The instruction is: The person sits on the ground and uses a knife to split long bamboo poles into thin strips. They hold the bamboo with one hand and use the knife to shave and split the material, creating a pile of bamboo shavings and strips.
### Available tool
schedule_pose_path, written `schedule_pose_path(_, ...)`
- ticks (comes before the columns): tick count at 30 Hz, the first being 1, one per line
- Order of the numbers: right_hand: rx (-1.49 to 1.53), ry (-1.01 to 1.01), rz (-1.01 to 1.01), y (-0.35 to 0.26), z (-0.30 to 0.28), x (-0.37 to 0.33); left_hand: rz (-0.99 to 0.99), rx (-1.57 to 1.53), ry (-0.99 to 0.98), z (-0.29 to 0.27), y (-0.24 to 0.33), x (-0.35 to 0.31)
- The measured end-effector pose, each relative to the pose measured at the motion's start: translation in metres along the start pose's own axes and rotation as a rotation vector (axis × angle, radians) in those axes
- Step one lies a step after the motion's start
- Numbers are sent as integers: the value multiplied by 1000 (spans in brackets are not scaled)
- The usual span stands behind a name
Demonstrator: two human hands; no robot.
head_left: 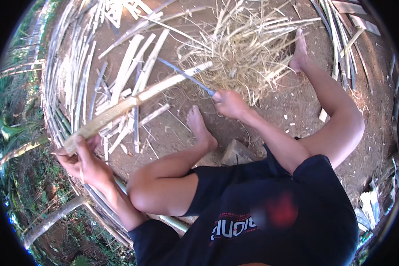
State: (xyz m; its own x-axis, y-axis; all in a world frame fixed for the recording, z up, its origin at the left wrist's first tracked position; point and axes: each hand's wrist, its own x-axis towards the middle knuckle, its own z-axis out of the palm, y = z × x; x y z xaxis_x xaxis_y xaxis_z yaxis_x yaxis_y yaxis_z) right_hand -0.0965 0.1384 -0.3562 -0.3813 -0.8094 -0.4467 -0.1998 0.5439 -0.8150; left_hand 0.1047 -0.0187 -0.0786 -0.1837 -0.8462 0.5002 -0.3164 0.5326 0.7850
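My left hand (pixel 88 165) is closed round the near end of a long, pale split-bamboo slat (pixel 133 102), out at the left. The slat slants up and away to the right, toward a heap of curly shavings. In my right hand (pixel 232 105) is a knife (pixel 185 75) with a long, narrow blade, its handle mostly hidden in my fist. The blade points up and left and crosses the slat near its far end. Whether its edge touches the wood I cannot tell.
Thin shavings (pixel 241 53) lie heaped between my feet. Several split bamboo pieces (pixel 127 66) lie on the earth at the left, with long strips (pixel 77 84) beyond. More strips (pixel 334 40) rest at the far right. A greyish block (pixel 238 152) sits between my legs.
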Motion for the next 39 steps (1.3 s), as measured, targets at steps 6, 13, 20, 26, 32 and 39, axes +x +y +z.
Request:
schedule_pose_path(6, 127, 126, 139, 54, 19, 36, -18, -34, -35, -7, -16, 8)
schedule_pose_path(13, -79, 20, 20, 30, 12, 19, -10, -26, -18, -10, -22, 19)
schedule_pose_path(20, -96, 17, 105, 59, 8, 34, -21, 22, 17, -8, -25, 18)
schedule_pose_path(26, -43, 209, 271, 138, 30, 59, -74, -23, 15, -3, -20, 25)
schedule_pose_path(32, 449, -17, 394, 99, -4, 32, -162, -407, -397, -30, -37, 38)
schedule_pose_path(39, 234, 134, -183, -33, 14, -31, -101, -438, -277, -12, -32, 29)
